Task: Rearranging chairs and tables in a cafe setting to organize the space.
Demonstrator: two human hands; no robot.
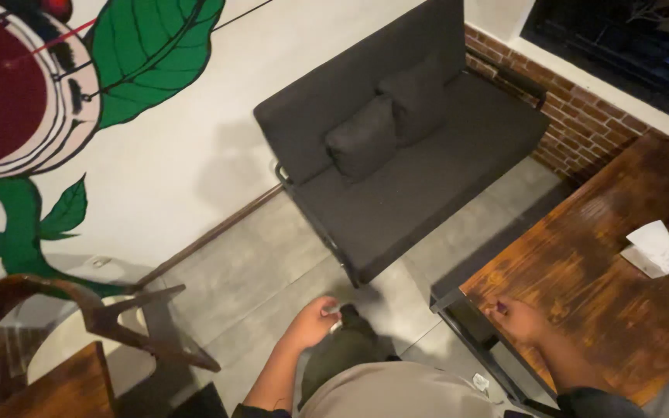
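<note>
Dark grey sofa [404,155] far centre w/ two cushions; brown wooden table [605,286] on the right, tissue pack [657,248] on its far side. Right hand [519,319] rests curled at the table's near-left corner, holding nothing. Left hand [315,321] hangs over the floor, fingers pinched on a small white bit (prob. paper, too blurry to tell). A loose pinch could drop it.

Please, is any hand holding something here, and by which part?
The left hand pinches a small whitish thing, too blurred to identify. The right hand rests on the wooden table edge, holding nothing.
</note>
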